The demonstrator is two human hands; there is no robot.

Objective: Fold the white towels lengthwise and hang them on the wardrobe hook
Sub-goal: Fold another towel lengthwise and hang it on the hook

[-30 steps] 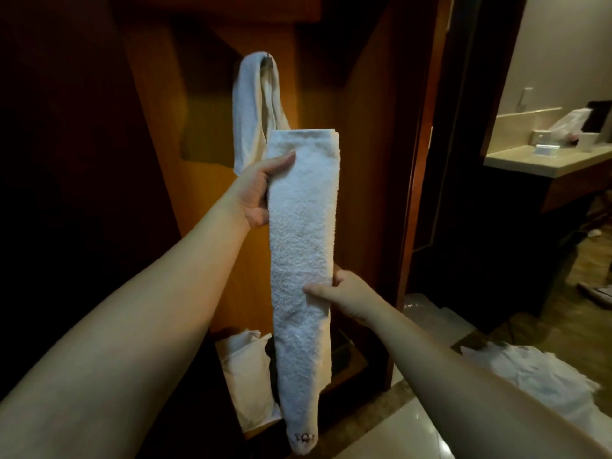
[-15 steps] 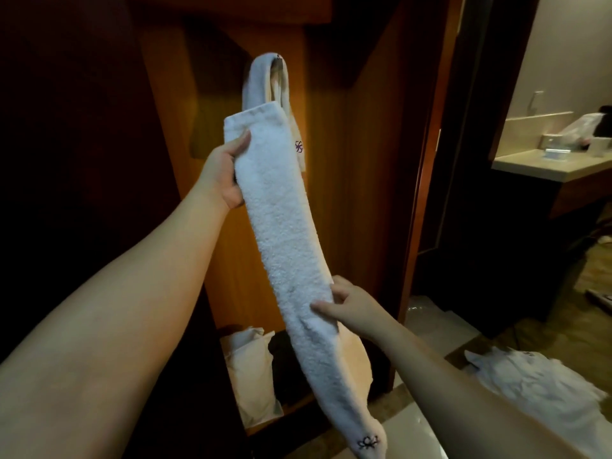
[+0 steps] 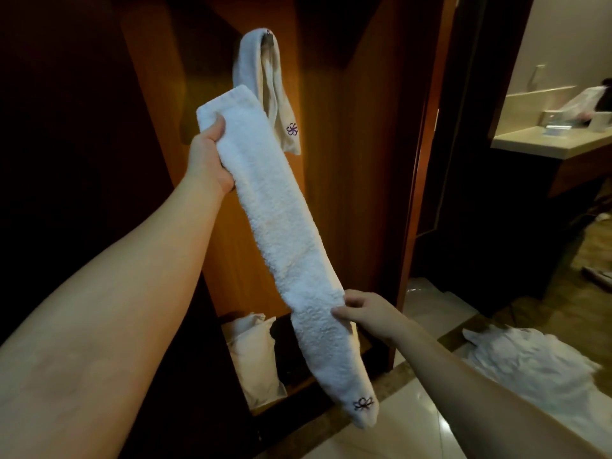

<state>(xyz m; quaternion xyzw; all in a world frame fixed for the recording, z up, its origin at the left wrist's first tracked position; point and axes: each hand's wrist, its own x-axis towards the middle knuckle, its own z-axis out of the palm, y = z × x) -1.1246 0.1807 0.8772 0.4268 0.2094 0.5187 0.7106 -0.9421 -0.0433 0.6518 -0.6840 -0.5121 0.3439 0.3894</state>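
I hold a long white towel [image 3: 278, 226], folded into a narrow strip, slanted from upper left to lower right in front of the open wardrobe. My left hand [image 3: 208, 157] grips its upper end, thumb over the front. My right hand [image 3: 367, 313] pinches its right edge low down; the tail with a small embroidered logo hangs free below. Behind it, another white towel [image 3: 255, 64] is draped over the wardrobe hook [image 3: 269, 34], both its ends hanging down, one showing a purple logo.
The wooden wardrobe back panel [image 3: 331, 167] is close ahead. A pale cloth bag [image 3: 255, 356] stands on the wardrobe floor. A heap of white towels [image 3: 526, 362] lies on the tiled floor at right. A vanity counter [image 3: 549, 144] with items stands at far right.
My left hand carried the towel's upper end leftwards, so the strip went from vertical to slanted. Its tail swung right. My right hand stayed on the lower edge.
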